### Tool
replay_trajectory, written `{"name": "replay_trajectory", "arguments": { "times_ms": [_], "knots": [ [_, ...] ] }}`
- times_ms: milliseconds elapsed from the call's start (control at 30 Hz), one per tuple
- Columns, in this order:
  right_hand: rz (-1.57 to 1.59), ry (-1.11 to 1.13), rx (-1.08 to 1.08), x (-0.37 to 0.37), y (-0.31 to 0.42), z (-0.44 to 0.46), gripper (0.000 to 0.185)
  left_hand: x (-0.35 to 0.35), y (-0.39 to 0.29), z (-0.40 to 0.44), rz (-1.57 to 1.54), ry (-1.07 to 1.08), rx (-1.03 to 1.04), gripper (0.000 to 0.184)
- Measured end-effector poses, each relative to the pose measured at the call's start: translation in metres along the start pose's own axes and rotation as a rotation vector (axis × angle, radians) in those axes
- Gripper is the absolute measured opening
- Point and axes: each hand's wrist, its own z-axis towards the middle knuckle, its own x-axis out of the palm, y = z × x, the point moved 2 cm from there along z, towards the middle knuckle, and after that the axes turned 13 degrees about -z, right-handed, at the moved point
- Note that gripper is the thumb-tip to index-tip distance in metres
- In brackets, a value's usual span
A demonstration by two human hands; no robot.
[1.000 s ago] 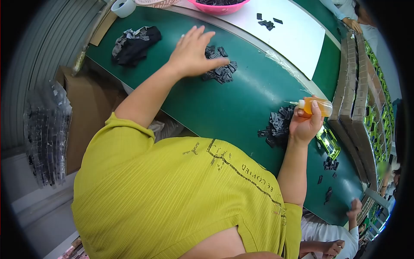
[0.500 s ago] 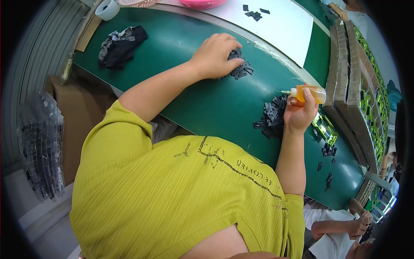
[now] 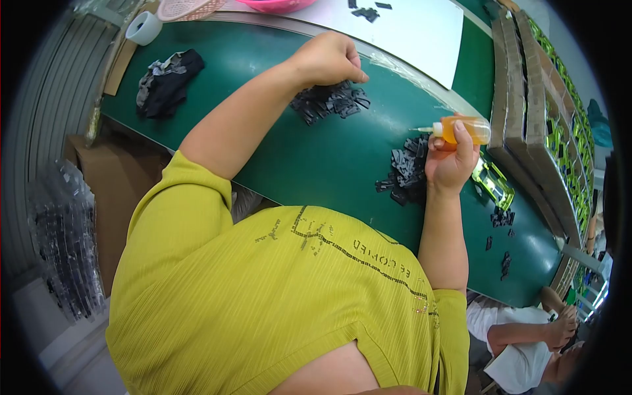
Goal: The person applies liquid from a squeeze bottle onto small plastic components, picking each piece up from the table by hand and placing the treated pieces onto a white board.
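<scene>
My right hand [image 3: 451,161] is wrapped round a small squeeze bottle [image 3: 469,130] of orange liquid, tilted on its side with its thin needle tip pointing left. Below the tip, a pile of small black plastic parts [image 3: 407,170] lies against that hand. My left hand [image 3: 327,59] is closed, thumb and fingers drawn together, at the far edge of another pile of black plastic parts [image 3: 332,100]. What its fingertips hold, if anything, is hidden. A bright green toy car body [image 3: 494,184] lies just right of my right wrist.
A dark cloth bundle [image 3: 170,84] and a white tape roll [image 3: 143,28] lie at the left. A white board [image 3: 415,39] with a few black pieces is at the back. Cardboard trays [image 3: 520,85] of green parts stand right. A co-worker's hands [image 3: 561,327] show lower right.
My left hand has lifted off its pile and drawn back to the far side, fingers closing. My right hand still holds the bottle. The whole view has shifted slightly.
</scene>
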Motion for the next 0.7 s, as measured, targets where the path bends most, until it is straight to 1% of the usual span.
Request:
{"name": "replay_trajectory", "arguments": {
  "times_ms": [33, 67, 133, 167, 200, 233, 300, 400, 500, 600, 700],
  "knots": [
    [0.007, -0.008, 0.005, 0.0, 0.001, 0.001, 0.025, 0.002, -0.004, -0.004, -0.108, 0.021, 0.03, 0.022],
    [0.014, -0.014, 0.015, 0.002, 0.001, 0.002, 0.025, 0.007, -0.007, -0.008, -0.282, 0.063, -0.009, 0.018],
    [0.034, 0.0, 0.021, 0.001, 0.0, 0.001, 0.024, 0.022, -0.014, -0.019, -0.429, 0.14, -0.057, 0.019],
    [0.034, 0.002, 0.021, 0.0, 0.0, 0.002, 0.024, 0.03, -0.02, -0.022, -0.499, 0.173, -0.067, 0.02],
    [0.034, 0.004, 0.021, 0.0, 0.0, 0.002, 0.024, 0.039, -0.019, -0.024, -0.491, 0.186, -0.12, 0.019],
    [0.032, 0.005, 0.025, 0.0, 0.0, 0.001, 0.024, 0.049, -0.022, -0.027, -0.563, 0.223, -0.098, 0.017],
    [0.038, -0.015, 0.028, -0.001, 0.002, 0.002, 0.025, 0.065, -0.02, -0.028, -0.723, 0.264, -0.123, 0.016],
    [0.053, -0.026, 0.026, -0.004, 0.002, 0.005, 0.025, 0.077, -0.008, -0.026, -0.857, 0.358, -0.187, 0.019],
    [0.069, -0.02, 0.031, -0.007, 0.0, 0.007, 0.025, 0.082, -0.006, -0.031, -0.788, 0.29, -0.267, 0.02],
    [0.077, -0.019, 0.027, -0.006, 0.0, 0.006, 0.025, 0.087, 0.001, -0.036, -0.915, 0.248, -0.284, 0.018],
    [0.045, -0.053, -0.01, -0.002, 0.003, 0.003, 0.026, 0.085, 0.002, -0.039, -0.783, 0.222, -0.242, 0.018]
  ]
}}
